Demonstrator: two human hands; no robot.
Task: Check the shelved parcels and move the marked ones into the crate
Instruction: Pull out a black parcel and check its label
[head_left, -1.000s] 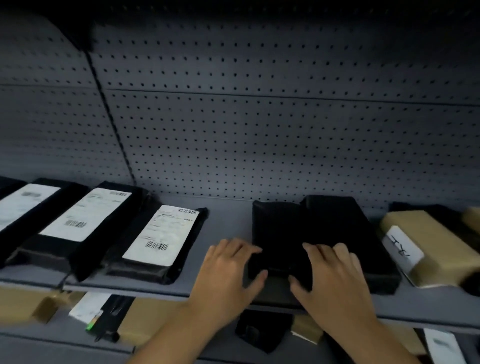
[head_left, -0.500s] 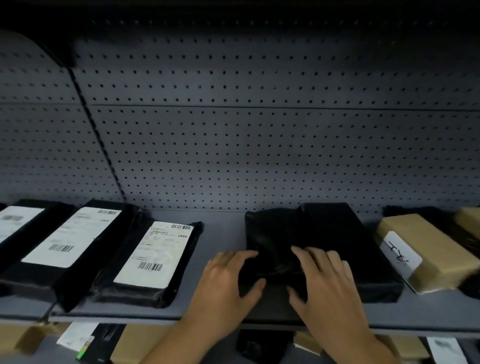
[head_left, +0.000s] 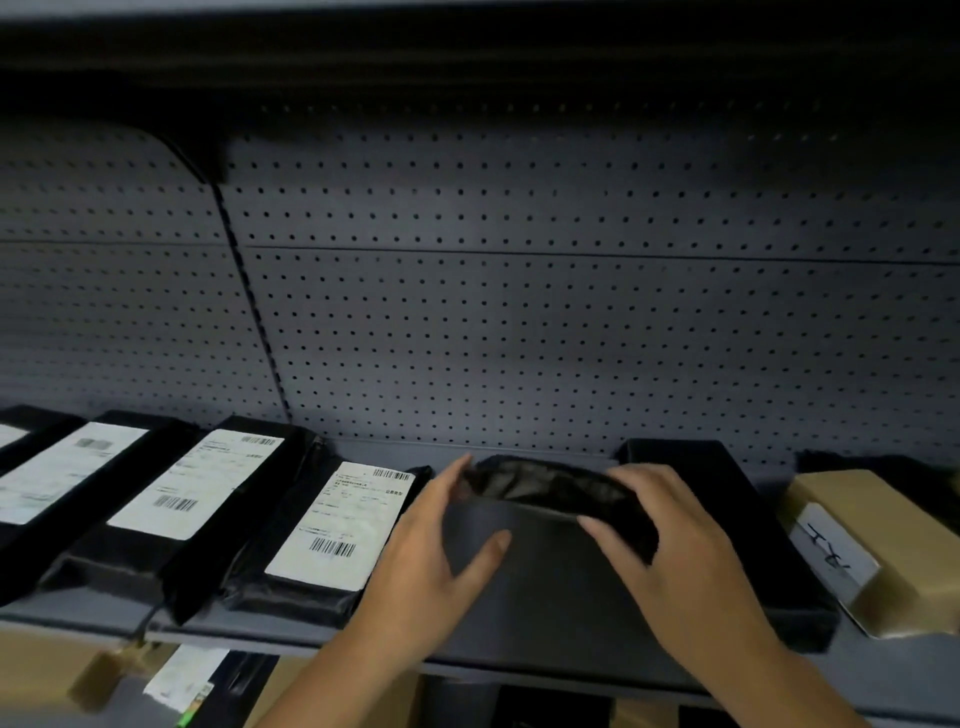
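A black plastic-wrapped parcel (head_left: 545, 486) is tipped up off the grey shelf (head_left: 519, 623), its near edge raised so that its narrow side faces me. My left hand (head_left: 431, 561) holds its left end and my right hand (head_left: 670, 545) grips its right end. No label shows on the lifted parcel. Just right of it lies another black parcel (head_left: 737, 525), flat on the shelf. No crate is in view.
Three black parcels with white barcode labels (head_left: 343, 525) (head_left: 197, 483) (head_left: 67, 467) lie in a row at the left. A tan box with a handwritten white label (head_left: 878, 551) sits at the right. A perforated back panel rises behind. Cardboard boxes fill the lower shelf.
Both hands have raised the black parcel's near edge off the shelf, from lying flat to standing on its far edge. The camera has shifted to the right.
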